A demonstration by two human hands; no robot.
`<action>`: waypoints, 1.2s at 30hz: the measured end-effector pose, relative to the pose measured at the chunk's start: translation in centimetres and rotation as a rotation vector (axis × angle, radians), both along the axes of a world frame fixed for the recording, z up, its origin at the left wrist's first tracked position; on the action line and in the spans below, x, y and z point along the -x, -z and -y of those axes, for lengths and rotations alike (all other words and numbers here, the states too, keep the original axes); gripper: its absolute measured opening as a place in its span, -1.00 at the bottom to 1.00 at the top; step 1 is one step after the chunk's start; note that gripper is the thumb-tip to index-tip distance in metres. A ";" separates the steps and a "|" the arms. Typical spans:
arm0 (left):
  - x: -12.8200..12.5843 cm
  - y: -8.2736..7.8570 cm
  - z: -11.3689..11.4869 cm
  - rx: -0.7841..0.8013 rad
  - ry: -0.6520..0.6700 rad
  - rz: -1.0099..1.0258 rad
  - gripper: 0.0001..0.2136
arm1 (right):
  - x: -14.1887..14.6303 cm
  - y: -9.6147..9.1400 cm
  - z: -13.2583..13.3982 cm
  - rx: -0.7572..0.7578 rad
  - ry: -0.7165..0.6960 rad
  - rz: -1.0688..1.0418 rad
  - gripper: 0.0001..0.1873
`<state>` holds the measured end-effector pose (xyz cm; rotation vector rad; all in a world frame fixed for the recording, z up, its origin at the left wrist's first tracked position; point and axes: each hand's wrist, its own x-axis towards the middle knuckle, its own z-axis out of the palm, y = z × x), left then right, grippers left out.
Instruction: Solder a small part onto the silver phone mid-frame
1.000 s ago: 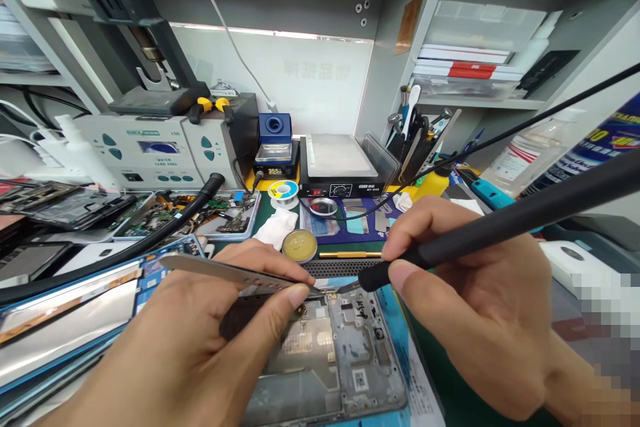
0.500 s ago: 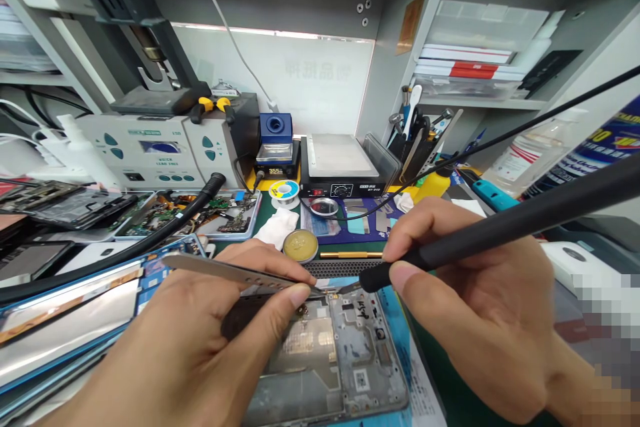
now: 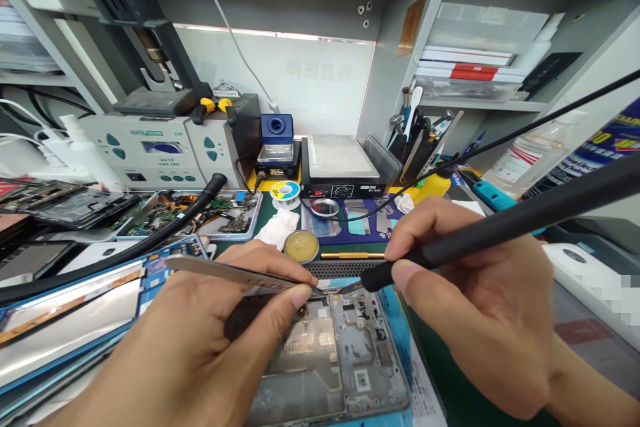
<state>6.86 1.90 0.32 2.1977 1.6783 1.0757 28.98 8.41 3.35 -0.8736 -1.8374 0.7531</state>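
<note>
"Background: grey station [image 3: 163,143] reads 'QUICK LEAD FREE'; blue unit [image 3: 277,161], '355'."
"Grips?"
"Left hand [image 3: 205,323] pinches tweezers [image 3: 233,271]; right hand [image 3: 493,313], soldering iron [image 3: 475,238]: tips at far edge of phone frame [image 3: 385,363], between hands."

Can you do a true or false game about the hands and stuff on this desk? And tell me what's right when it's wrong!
1. The left hand holds metal tweezers. True.
2. The right hand holds a paintbrush. False: it holds a black-handled tool with a pointed tip.
3. Both tool tips are near the far edge of the metal frame. True.
4. The yellow-handled pliers lie on the metal frame. False: they rest on top of the gray machine.
5. The round pot has yellowish stuff in it. True.
</note>
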 end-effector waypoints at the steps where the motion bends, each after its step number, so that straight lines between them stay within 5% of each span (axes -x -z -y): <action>1: 0.0 0.0 0.0 -0.004 -0.004 0.000 -0.88 | 0.0 0.0 0.0 -0.001 0.006 -0.002 -0.80; 29: 0.5 -0.5 0.7 -0.066 -0.005 0.026 -0.89 | 0.0 0.1 -1.4 0.193 0.005 -0.138 -0.88; 36: 1.5 0.2 1.0 -0.052 -0.038 0.076 -0.88 | 0.0 0.3 -2.0 0.395 -0.033 -0.289 -0.85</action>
